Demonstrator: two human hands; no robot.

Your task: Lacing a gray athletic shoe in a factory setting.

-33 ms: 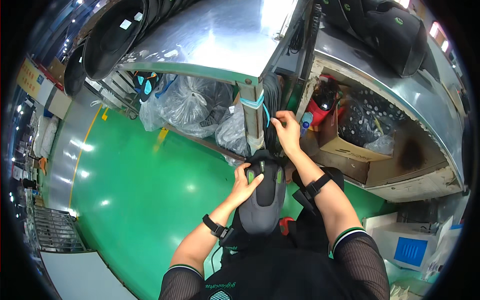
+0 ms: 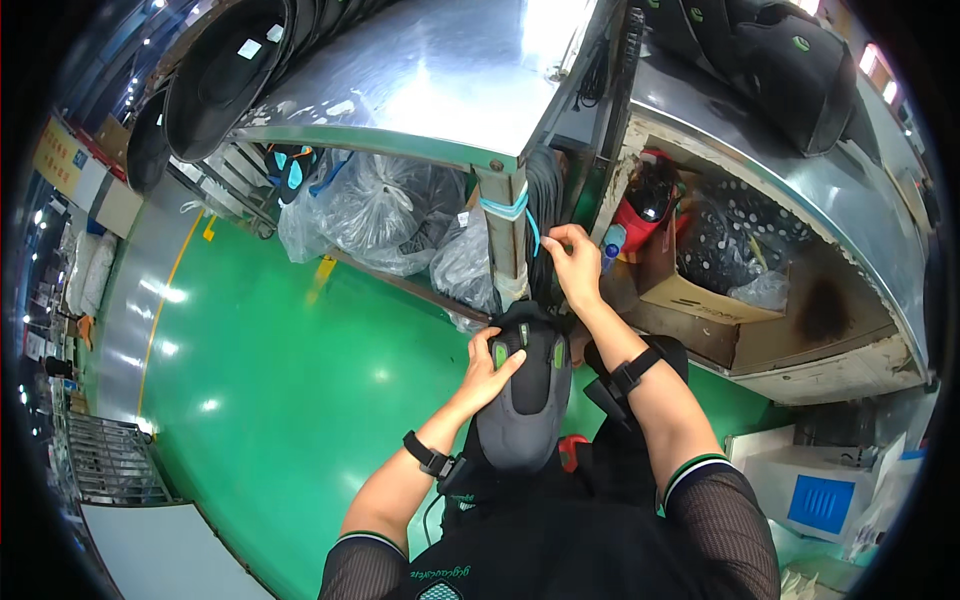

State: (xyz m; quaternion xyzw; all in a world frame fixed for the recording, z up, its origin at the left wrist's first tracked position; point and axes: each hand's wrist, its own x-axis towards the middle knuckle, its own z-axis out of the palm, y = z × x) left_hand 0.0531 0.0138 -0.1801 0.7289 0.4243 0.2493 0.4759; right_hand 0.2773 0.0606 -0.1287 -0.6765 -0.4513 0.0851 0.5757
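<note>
My left hand (image 2: 488,368) grips the side of a dark grey and black moulded padded piece (image 2: 518,430) with bright green inserts, its thumb lying across the front. The piece stands upright close to my body, below a table leg (image 2: 506,250). Beside that leg hangs a bundle of black cords (image 2: 543,190), and a light blue tie (image 2: 505,206) goes round the leg. With fingertips pinched together, my right hand (image 2: 576,265) is at the bundle's right edge, on what looks like a black cord. The fingertips partly hide what lies between them.
A metal-topped table (image 2: 420,90) carries black moulded shells (image 2: 225,80). Clear plastic bags (image 2: 375,215) fill its lower shelf. On the right, a cabinet holds a cardboard box (image 2: 715,295) and a red container (image 2: 640,220). A white box (image 2: 815,490) stands at lower right, above green floor (image 2: 290,400).
</note>
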